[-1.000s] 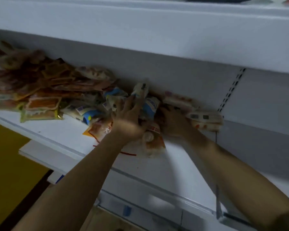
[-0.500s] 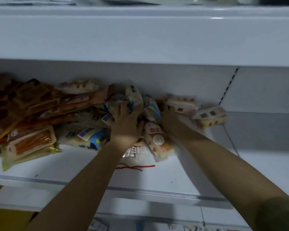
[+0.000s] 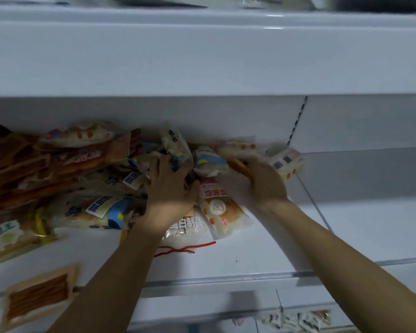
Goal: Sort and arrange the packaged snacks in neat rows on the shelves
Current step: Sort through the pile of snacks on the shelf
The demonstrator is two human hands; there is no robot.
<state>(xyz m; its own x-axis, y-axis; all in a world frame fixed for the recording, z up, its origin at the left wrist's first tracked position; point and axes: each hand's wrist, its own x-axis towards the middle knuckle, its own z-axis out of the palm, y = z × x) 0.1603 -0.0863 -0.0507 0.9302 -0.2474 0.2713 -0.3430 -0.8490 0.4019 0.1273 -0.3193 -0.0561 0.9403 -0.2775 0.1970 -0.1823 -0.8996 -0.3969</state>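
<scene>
From the head camera, the only view you have, the sorting looks barely begun: the packaged snacks (image 3: 101, 188) lie in one loose heap toward the back of the white shelf (image 3: 262, 255), brown and orange packs to the left, pale bun packs with blue labels in the middle, and nothing yet stands in a row. Your left hand (image 3: 171, 188) is laid into the middle of the heap with fingers spread over the blue-labelled bun packs (image 3: 106, 207); the fingertips dip between packs, so you cannot tell whether they pinch one or merely press. Your right hand (image 3: 259, 181) has its fingers curled round a small bunch of packs at the heap's right end, among them a cream pack with orange dots (image 3: 287, 164) that sticks out past the hand; the view is blurred there, so the count is unclear. A bun pack with a round white emblem (image 3: 223, 212) lies flat between your wrists, just beside a white bag with large printed characters (image 3: 187, 229) and a red string (image 3: 180, 248). One flat pack of orange sticks (image 3: 39, 296) lies apart at the front left. The shelf to the right of the heap shows bare white surface, a likely place for rows. By my judgement nearly everything remains: separating kinds, then lining them up.
</scene>
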